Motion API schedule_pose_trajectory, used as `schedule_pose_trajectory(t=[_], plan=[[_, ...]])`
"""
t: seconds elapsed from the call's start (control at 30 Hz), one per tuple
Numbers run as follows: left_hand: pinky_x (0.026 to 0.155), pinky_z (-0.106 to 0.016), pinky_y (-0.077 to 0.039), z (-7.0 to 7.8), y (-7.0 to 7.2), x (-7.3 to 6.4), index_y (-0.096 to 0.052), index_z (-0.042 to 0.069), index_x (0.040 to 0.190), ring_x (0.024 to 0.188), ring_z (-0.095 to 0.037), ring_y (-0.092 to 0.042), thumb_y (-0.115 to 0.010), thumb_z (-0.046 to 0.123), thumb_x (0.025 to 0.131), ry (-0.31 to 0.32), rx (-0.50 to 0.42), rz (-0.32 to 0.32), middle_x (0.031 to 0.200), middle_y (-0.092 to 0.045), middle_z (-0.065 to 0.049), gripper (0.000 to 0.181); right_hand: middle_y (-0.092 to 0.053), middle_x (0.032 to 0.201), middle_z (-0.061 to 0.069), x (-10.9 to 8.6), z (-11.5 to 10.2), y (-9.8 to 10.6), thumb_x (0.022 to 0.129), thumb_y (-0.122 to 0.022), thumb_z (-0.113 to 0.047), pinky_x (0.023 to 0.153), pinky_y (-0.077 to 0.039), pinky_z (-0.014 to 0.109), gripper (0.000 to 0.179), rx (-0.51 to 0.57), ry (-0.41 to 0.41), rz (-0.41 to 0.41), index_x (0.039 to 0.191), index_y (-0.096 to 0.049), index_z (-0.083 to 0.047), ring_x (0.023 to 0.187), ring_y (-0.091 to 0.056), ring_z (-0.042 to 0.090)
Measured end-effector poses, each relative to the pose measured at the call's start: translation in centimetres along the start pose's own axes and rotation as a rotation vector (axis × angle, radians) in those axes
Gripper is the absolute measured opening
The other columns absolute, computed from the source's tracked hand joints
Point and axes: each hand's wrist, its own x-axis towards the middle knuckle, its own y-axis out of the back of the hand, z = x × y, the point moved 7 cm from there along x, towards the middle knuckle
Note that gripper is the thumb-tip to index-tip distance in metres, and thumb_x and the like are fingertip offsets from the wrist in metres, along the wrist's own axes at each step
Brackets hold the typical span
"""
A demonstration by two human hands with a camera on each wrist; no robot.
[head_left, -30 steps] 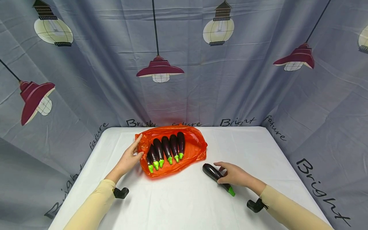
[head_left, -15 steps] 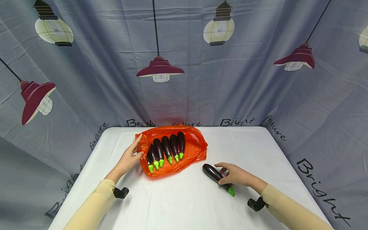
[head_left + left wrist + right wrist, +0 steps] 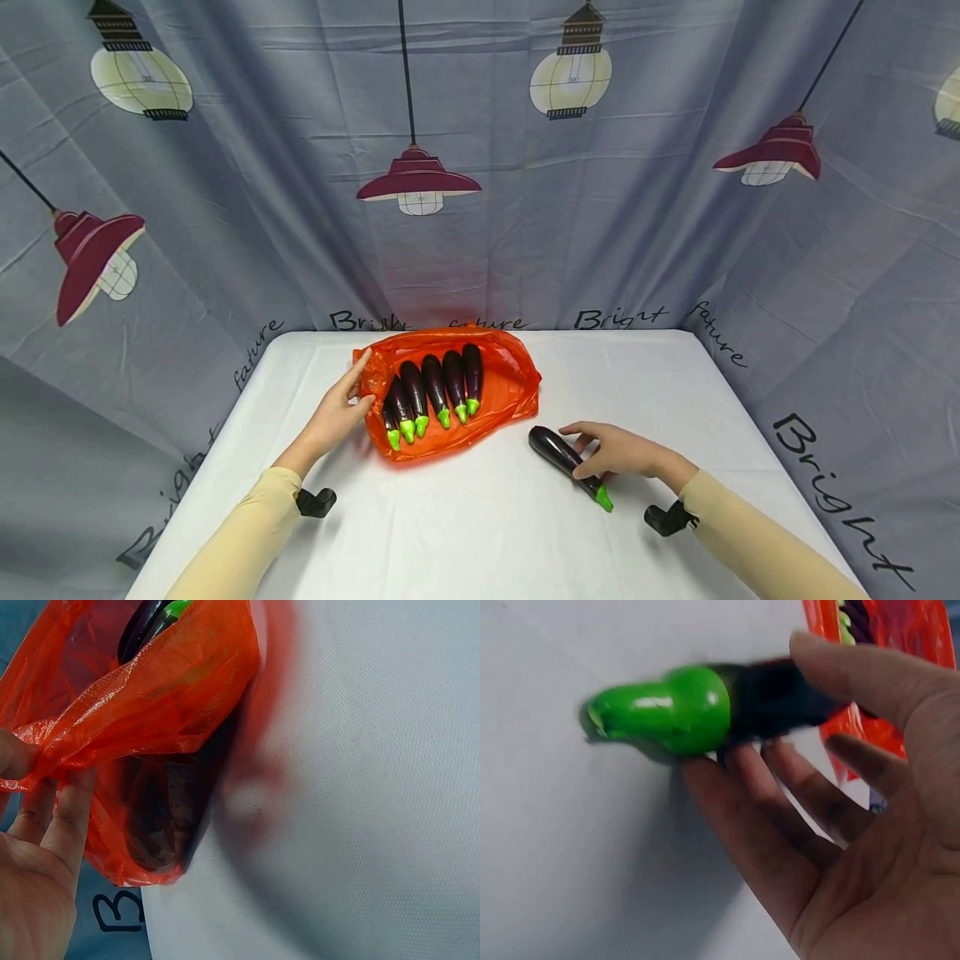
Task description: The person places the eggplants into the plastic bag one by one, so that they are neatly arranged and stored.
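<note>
An orange-red plastic bag [image 3: 506,387] lies spread with its mouth facing up. Several dark purple eggplants [image 3: 433,383] with green stem ends rest side by side in it. My left hand [image 3: 337,421] pinches the bag's left edge; the left wrist view shows the plastic [image 3: 165,697] between thumb and fingers. Right of the bag, a single eggplant [image 3: 553,447] lies slantwise on the table, green stem end towards me. My right hand [image 3: 626,454] holds it near the stem. In the right wrist view the thumb lies along one side and the fingers [image 3: 727,802] curl under the other.
A white cloth-covered table [image 3: 465,533] carries everything. Close behind its far edge hangs a grey-blue curtain [image 3: 480,258] printed with lamps and lettering. A black wrist camera [image 3: 315,502] sticks out from the left sleeve, another wrist camera [image 3: 667,521] from the right.
My right hand has shifted slightly along the single eggplant towards its stem end, with the wrist a little higher. The left hand, the bag and the eggplants in it look the same.
</note>
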Motion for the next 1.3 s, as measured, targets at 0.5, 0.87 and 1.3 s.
schedule_pose_trajectory(t=[0.5,0.87,1.3], plan=[[0.094,-0.030,-0.051,0.02,0.13,-0.05,-0.020,0.029,0.165,0.142,-0.044,-0.040,-0.056,-0.004,0.100,0.011,0.016,0.006,0.167,-0.020,-0.018,0.081,-0.054,0.114,0.010,0.42,0.51,0.13,0.082,-0.085,-0.012,0.065,-0.058,0.044,0.074,0.033,-0.034,-0.032,0.148,-0.052,-0.016,0.080,-0.061,0.023],[0.094,-0.031,-0.052,0.27,0.13,-0.18,-0.020,0.029,0.165,0.140,-0.043,-0.042,-0.057,-0.003,0.100,0.021,0.013,0.008,0.166,-0.022,-0.019,0.081,-0.053,0.115,0.011,0.32,0.29,-0.06,0.081,-0.085,-0.008,0.064,-0.058,0.043,0.075,0.044,-0.017,-0.047,0.148,-0.052,-0.016,0.077,-0.062,0.023],[0.094,-0.032,-0.052,0.24,0.32,-0.19,-0.017,0.028,0.166,0.140,-0.046,-0.041,-0.056,-0.003,0.101,0.023,0.017,0.009,0.166,-0.021,-0.023,0.082,-0.053,0.115,0.010,0.43,0.49,-0.15,0.080,-0.085,-0.007,0.063,-0.058,0.042,0.076,0.037,-0.032,-0.042,0.148,-0.052,-0.016,0.081,-0.062,0.023]])
